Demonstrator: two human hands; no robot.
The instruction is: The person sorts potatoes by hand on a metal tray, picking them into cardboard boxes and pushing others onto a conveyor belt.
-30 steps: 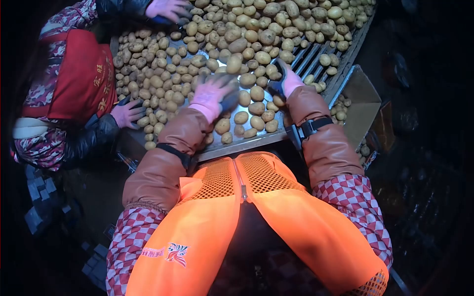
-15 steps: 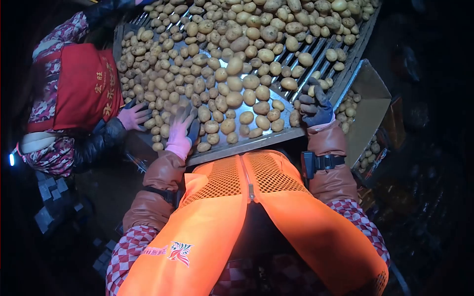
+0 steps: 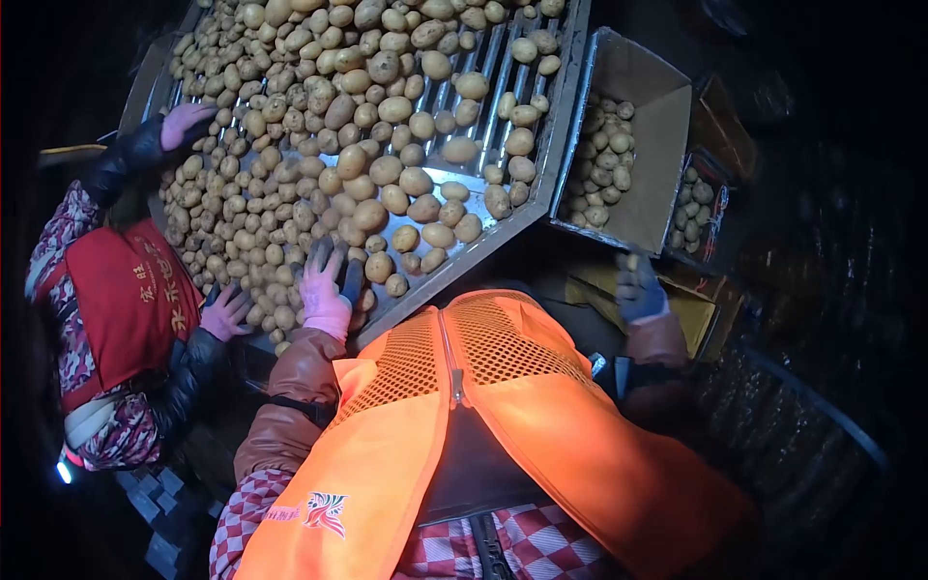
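At nine o'clock a co-worker (image 3: 114, 433) is wearing a red apron (image 3: 111, 314) with yellow lettering — a small light (image 3: 65, 472) is glowing at eight, and grey blocks (image 3: 142, 495) are lying near it. A thin yellow strip (image 3: 70, 150) is showing towards ten — a pale strip (image 3: 817, 396) is curving through the dark near four.

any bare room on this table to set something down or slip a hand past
Only small patches: bare sheet among the loose potatoes, and strips of slats between potatoes. A hand could probably pass through the dark gap between table, box and vest. The left side is crowded, potatoes packed beside the left hand.
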